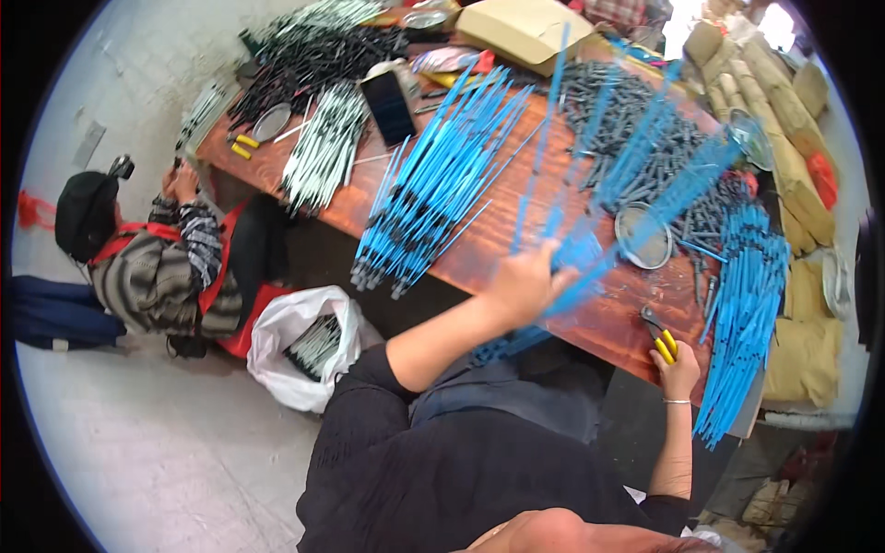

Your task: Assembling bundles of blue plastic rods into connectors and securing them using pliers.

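Note:
My left hand (524, 284) is closed around a loose bunch of thin blue rods (641, 230) over the middle of the table. The rods fan out and are smeared by motion. In my right hand (680, 370), at the table's front edge, are pliers (662, 339) with yellow handles and dark jaws. Beside that hand, to the right, lies a thick pile of blue rods (745, 323). Left of my left hand rests another pile of blue rods (433, 175) with dark ends.
Many small dark grey pieces (599, 101) cover the table's far right, near a round dish (643, 235). Pale green rods (323, 147), black rods (304, 74) and a phone (388, 108) lie left. Another person (166, 267) sits there, near a white sack (300, 355).

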Demonstrator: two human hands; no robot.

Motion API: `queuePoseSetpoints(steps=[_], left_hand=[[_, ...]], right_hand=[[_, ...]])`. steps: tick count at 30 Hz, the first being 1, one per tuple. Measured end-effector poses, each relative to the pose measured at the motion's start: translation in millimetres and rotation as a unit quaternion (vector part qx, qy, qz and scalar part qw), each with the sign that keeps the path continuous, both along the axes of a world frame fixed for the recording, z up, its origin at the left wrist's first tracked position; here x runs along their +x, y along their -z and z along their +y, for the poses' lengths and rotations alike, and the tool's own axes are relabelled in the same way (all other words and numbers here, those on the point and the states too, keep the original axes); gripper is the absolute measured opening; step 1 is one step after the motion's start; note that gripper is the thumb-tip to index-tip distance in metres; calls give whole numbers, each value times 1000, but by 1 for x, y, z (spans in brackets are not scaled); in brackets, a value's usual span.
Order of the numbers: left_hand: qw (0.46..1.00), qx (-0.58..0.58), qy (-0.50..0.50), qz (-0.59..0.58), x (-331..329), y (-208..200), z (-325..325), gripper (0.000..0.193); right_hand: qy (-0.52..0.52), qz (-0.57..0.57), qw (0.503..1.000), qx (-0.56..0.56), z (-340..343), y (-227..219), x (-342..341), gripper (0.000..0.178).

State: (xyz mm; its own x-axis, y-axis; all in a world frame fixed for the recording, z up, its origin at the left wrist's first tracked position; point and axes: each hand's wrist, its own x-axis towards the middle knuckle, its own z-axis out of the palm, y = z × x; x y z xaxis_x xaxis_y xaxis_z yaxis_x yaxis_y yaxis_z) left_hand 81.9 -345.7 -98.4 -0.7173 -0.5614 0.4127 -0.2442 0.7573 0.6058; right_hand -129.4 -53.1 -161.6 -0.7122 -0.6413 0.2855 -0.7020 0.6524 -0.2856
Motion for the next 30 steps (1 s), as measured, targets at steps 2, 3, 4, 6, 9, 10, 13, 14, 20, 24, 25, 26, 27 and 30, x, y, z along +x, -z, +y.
queuePoseSetpoints(steps=[2, 3, 4, 6, 9, 10, 13, 14, 20, 24, 25, 26, 27, 30], left_hand=[[989, -32, -38, -141, -23, -27, -26, 39], [985, -64, -54, -149, -35, -28, -42, 39], [980, -97, -74, -159, -45, -24, -58, 40], [951, -160, -133, -228, -66, -11, -89, 37], [935, -188, -168, -251, -80, 10, -123, 35], [924, -203, -188, -264, -81, 15, -129, 33], [902, -230, -221, -293, -81, 31, -141, 34], [889, -238, -239, -309, -79, 37, -143, 33], [870, -405, -164, -229, -70, 60, -143, 38], [890, -420, 64, -168, -72, 76, -135, 38], [893, -404, 60, -188, -70, 85, -139, 38], [885, -409, 45, -219, -65, 93, -144, 38], [875, -414, 32, -248, -63, 97, -147, 38], [871, -413, 49, -263, -69, 100, -150, 41]], right_hand=[[11, 32, 999, 13, 2, 4, -1, 39], [17, 46, 999, 21, 4, 6, -2, 41], [30, 48, 998, 14, 4, 9, -3, 41], [12, 90, 996, 23, 6, 15, -6, 42], [19, 104, 994, 19, 8, 18, -4, 43], [19, 98, 995, 11, 8, 19, -3, 43], [21, 91, 996, -4, 8, 18, -3, 44], [16, 91, 996, -10, 8, 18, -3, 43], [21, 79, 996, -35, 4, 10, -1, 36], [23, 73, 993, -88, 10, 2, -10, 20], [32, 79, 991, -99, 9, -1, -16, 15], [43, 75, 991, -105, 9, -1, -24, 13], [57, 73, 990, -109, 10, -2, -33, 12], [164, 80, 981, -72, 19, -5, -67, 9]])
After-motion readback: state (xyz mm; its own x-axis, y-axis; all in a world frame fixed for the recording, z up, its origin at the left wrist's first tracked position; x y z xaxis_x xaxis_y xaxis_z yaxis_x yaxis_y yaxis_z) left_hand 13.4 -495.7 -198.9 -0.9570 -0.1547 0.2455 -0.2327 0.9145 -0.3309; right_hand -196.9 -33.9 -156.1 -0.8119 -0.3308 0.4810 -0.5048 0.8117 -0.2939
